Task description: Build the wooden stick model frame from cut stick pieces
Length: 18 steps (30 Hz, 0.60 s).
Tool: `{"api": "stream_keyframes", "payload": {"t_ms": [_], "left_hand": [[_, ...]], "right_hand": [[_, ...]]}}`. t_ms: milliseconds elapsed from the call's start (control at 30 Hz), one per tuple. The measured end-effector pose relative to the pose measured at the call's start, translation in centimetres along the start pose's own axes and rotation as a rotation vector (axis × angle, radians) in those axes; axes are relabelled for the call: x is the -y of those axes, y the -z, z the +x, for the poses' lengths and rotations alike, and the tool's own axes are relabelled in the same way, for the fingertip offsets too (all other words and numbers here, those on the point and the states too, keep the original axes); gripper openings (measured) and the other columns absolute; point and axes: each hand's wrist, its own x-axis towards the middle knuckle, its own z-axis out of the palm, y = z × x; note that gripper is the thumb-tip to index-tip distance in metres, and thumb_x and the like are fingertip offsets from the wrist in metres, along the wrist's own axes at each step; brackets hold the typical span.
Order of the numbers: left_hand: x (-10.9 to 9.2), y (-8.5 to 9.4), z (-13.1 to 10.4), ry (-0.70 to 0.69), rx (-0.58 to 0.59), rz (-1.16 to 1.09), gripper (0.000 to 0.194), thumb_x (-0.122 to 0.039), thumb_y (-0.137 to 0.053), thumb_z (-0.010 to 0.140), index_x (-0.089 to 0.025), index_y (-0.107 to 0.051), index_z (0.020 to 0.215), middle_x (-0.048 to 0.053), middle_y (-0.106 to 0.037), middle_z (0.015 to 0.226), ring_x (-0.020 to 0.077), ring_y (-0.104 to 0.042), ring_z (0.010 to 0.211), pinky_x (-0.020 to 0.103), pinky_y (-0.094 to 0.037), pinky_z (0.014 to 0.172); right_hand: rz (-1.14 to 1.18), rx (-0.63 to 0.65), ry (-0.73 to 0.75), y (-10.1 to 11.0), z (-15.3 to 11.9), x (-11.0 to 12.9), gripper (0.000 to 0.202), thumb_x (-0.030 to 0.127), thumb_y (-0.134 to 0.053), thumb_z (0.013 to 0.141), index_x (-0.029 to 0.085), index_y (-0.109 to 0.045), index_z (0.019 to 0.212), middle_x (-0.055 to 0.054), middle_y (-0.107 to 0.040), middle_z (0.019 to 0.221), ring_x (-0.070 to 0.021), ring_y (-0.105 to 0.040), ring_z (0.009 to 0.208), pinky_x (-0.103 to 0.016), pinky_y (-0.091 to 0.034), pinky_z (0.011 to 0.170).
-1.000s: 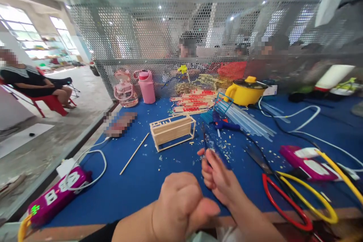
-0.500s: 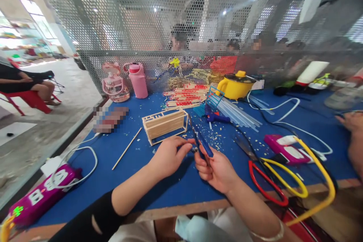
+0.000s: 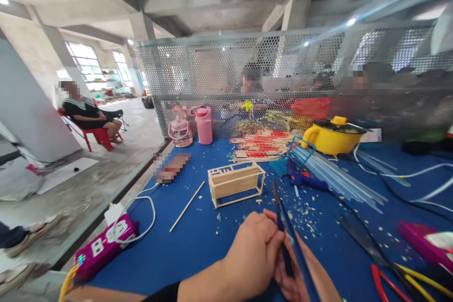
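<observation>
At the left of the blue bench (image 3: 166, 257), a purple power strip (image 3: 106, 247) carries a plug and white cord. A flat object (image 3: 173, 168) beyond it is blurred out. A see-through pink bottle (image 3: 181, 136) stands near the perforated screen, its contents hard to make out; one loose stick (image 3: 187, 206) lies nearer. The opaque pink flask (image 3: 204, 127) hides whatever it holds. Mid-bench sits a small stick-built frame (image 3: 235, 183) with slatted panels inside, just beyond the hands. The left hand (image 3: 253, 251) is curled against the right; its fingertips are hidden, so I cannot tell whether it grips anything. The right hand (image 3: 286, 279), partly covered and cut off below, grasps a blue-handled tool (image 3: 293, 237). The yellow pot (image 3: 334, 140) is covered, contents indistinct. Scissors (image 3: 380, 250) and a second power strip (image 3: 421, 243) run out of view.
</observation>
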Motion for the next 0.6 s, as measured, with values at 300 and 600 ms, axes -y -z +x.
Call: {"api": "stream_keyframes", "payload": {"t_ms": [300,600], "left_hand": [[-0.2,0.4,-0.3,-0.321,0.125,0.105,0.021,-0.015,-0.042,0.086,-0.015,-0.056,0.071,0.008,-0.063,0.075,0.0167,-0.055,0.075,0.028,-0.046,0.076],[3.3,4.0,-1.8,0.032,0.279,0.438,0.031,-0.027,-0.04,0.091,-0.02,-0.066,0.075,0.004,-0.067,0.072,0.0169,-0.061,0.069,0.025,-0.042,0.064]], "right_hand": [[0.064,0.128,-0.164,1.6,-1.1,-0.3,0.072,0.064,-0.069,0.064,0.026,-0.051,0.123,0.012,-0.034,0.039,-0.0016,-0.02,0.03,-0.013,-0.014,0.032],[-0.084,-0.108,0.037,7.5,-1.2,4.4,0.059,0.06,-0.07,0.067,0.025,-0.05,0.11,0.013,-0.029,0.05,-0.0016,-0.013,0.04,-0.014,-0.01,0.037]]}}
